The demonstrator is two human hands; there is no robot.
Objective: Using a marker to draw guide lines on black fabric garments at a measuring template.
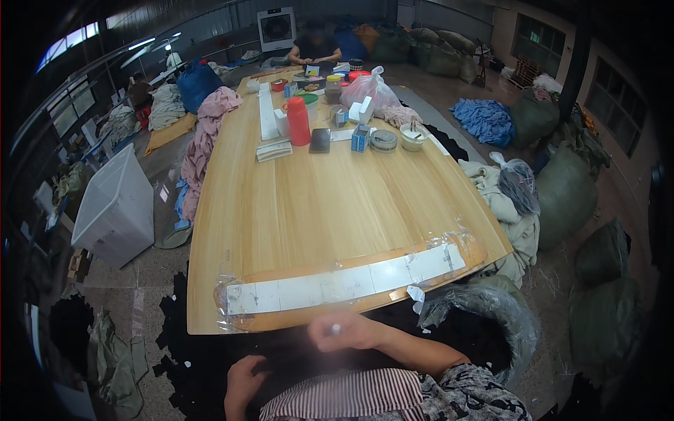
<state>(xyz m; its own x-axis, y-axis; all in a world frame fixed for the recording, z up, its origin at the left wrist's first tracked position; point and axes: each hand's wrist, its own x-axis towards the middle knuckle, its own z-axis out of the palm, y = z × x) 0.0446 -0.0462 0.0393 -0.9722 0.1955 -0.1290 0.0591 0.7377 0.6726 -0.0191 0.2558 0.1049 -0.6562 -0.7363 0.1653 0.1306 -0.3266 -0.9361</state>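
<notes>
My right hand [345, 332] is raised just off the table's near edge, its fingers closed around a small thing with a pale round end [336, 328]. Most of that thing is hidden in the fist, so its kind does not show. Lower and to the left, my left hand [244, 379] is curled at the black cloth [298, 368] over my lap, thumb and fingers bent round its edge. Dark on dark, the cloth's outline is hard to make out. A striped cloth [344, 393] covers my front below both hands.
A white measuring strip [344, 286] is taped along the near end of the wooden table [337, 210]. Farther up stand a red bottle [298, 123], boxes and tubs. A white bin [116, 207] is at left, cloth heaps and sacks [569, 200] at right. Another person [316, 49] sits at the far end.
</notes>
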